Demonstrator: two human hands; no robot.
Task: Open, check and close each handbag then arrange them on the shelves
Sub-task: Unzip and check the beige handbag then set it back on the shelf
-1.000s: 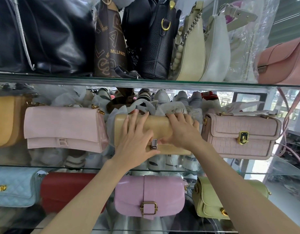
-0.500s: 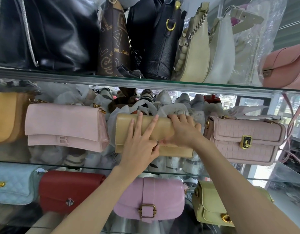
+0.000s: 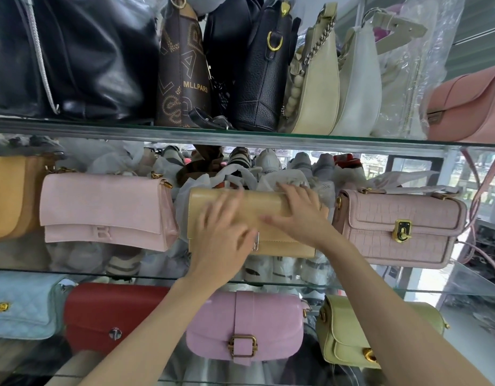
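— Two hands on one bag: the tan handbag point(image 3: 229, 207) sits on the middle glass shelf point(image 3: 407, 291), between the pale pink flap bag point(image 3: 101, 207) and the pink croc-textured bag point(image 3: 394, 227). What's the step, do you reckon?

— Closing it, I'd judge. The left hand point(image 3: 227, 229) lies across the front flap, fingers spread and fairly straight, though blurred, just beside the silver clasp point(image 3: 256, 240). The right hand point(image 3: 299, 213) rests over the top right edge, fingers curled on the bag's top edge, steadying it.

— How to do it well?

— Keep the right hand bracing the top so the bag can't slide back into the white wrapping paper point(image 3: 232, 176) behind it. Press the flap flat and square, then seat the clasp firmly; whether it is latched, I cannot tell, since the left hand partly hides it. Then line its front up with its neighbours.

— And the count?

— Middle shelf: four bags in view, counting the mustard one point(image 3: 9, 196) cut off at the left edge. Lower shelf: four again, namely light blue quilted point(image 3: 23, 305), red point(image 3: 112, 313), lilac with a buckle strap point(image 3: 243, 327), and yellow-green point(image 3: 352, 330). Top shelf: roughly seven standing, dark ones left, cream ones right, plus a salmon bag point(image 3: 469, 104) at the far right. Some overlap, so that figure is loose.
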